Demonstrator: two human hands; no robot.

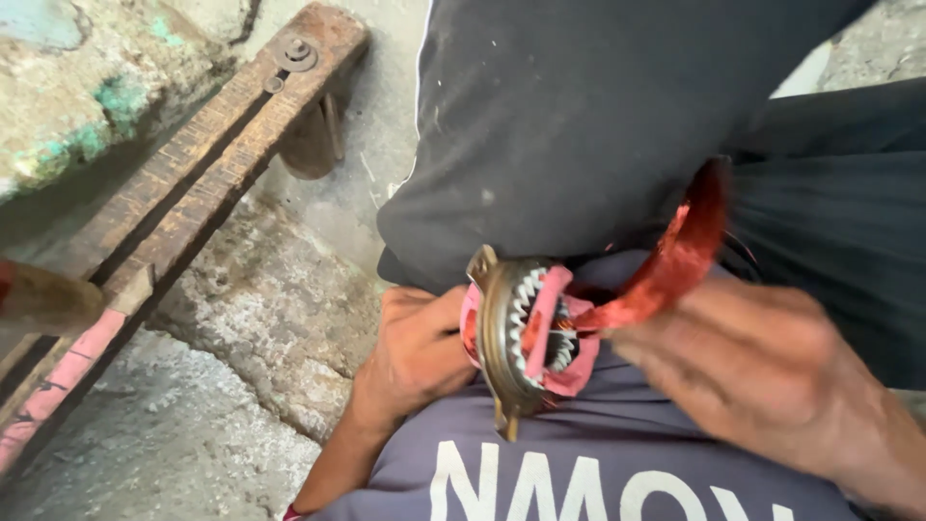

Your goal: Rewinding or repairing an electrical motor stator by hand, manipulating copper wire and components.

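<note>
The person's left hand is holding a round metal stator, a brass-coloured ring with pale teeth lining its inner opening, and its grip is closing narrowly around the ring's outer edge and back, with the fingers hidden behind the metal. The stator is standing on edge, resting against the person's lap just above a grey shirt with large white lettering, and its open face is turning toward the right hand. Pink insulating paper is sticking out of the slots between the teeth and folding over the front of the ring. The right hand is lying just beside the stator on the right, blurred, with its fingers curling toward the ring; it is holding the lower end of a loop of red copper winding wire, though how tightly the grip is pinching cannot be told through the blur. The wire coil is arching upward and to the right from the stator's opening, its lower end touching the pink paper and the teeth. Behind the hands, dark trousers are filling the upper middle and right of the view. To the left, a worn wooden plank with a metal washer and bolt near its top end is running diagonally across a rough concrete floor, well apart from the hands, and a rounded wooden handle is crossing the plank at the far left edge.
</note>
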